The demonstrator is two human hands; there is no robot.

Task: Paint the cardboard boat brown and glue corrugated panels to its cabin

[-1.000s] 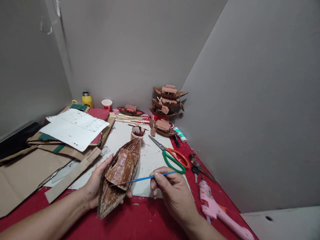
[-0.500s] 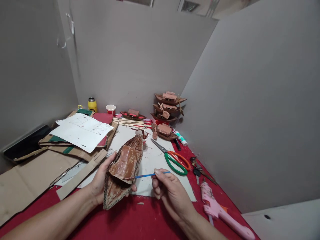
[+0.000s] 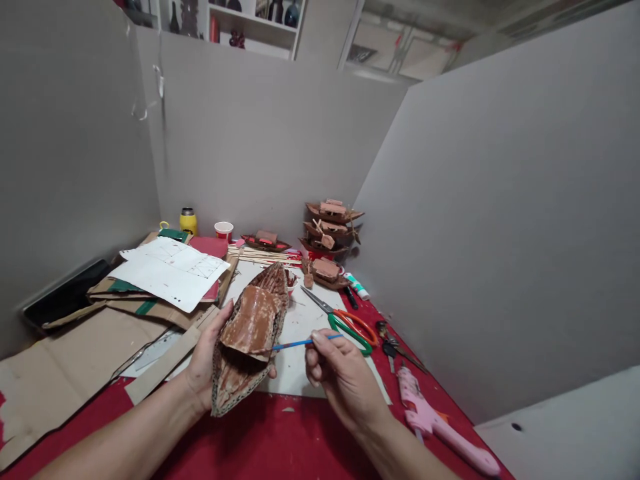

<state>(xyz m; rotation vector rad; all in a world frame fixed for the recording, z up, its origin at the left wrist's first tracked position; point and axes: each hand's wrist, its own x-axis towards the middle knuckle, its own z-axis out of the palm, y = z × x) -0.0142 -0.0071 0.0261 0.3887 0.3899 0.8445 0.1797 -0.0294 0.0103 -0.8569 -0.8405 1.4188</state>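
Holding one boat [image 3: 253,320] in left hand [image 3: 203,367], one brush [image 3: 294,344] in right hand [image 3: 345,377].

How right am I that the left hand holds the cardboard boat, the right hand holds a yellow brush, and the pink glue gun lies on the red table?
Nearly: the brush is blue, not yellow, as the head view shows. The left hand does hold the cardboard boat, the right hand the brush, and the pink glue gun lies on the red table.
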